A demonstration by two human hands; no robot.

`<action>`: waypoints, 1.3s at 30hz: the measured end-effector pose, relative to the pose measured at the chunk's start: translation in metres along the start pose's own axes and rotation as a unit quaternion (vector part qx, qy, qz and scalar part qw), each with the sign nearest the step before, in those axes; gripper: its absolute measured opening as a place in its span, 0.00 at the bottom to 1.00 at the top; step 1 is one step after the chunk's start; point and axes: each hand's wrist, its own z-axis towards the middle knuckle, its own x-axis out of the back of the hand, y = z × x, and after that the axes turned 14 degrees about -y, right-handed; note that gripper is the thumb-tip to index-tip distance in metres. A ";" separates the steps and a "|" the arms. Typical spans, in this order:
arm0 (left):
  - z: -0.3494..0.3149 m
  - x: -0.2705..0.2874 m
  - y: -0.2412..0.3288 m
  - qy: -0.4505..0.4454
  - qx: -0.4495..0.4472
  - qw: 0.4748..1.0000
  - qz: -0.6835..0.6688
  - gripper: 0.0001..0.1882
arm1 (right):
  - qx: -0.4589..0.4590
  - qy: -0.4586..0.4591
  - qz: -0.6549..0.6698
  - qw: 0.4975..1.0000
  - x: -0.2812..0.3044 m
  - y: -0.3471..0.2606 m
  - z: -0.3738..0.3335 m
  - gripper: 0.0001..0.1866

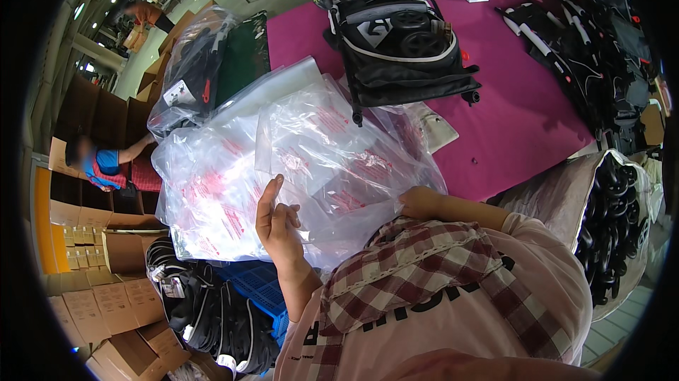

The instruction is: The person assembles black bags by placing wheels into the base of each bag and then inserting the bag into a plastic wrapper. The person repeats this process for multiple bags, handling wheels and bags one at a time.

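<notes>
While the left hand is held up over the near part of the clear plastic bags, the right hand is placed low at their near right edge. On the left hand, one finger is pointed up and the others are bent; a loose plastic edge is seen just by the fingertip, but whether it is pinched cannot be told. The right hand is curled at the plastic, and whether a fold is gripped there cannot be told. The bags are spread on the desk between the hands and past them, with their long way from left to right. Past the bags, ahead of the right hand, the folded stroller is laid, with its long way pointed mostly away from the hands. It is touched by neither hand; the right hand is placed nearer to it than the left.
</notes>
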 end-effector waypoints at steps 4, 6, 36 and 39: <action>-0.001 0.000 0.000 0.001 0.001 1.000 -0.001 0.24 | 0.000 -0.002 0.001 1.000 0.001 -0.002 -0.003 0.19; -0.002 -0.001 -0.001 0.000 0.003 1.000 -0.003 0.24 | 0.002 0.000 -0.001 1.000 0.000 -0.001 -0.004 0.19; 0.001 0.003 -0.004 0.001 0.008 1.000 0.003 0.24 | 0.001 -0.015 0.015 1.000 0.001 -0.004 0.000 0.20; 0.002 -0.001 0.000 -0.005 0.006 1.000 0.012 0.23 | 0.016 -0.010 -0.001 1.000 -0.021 0.013 0.018 0.20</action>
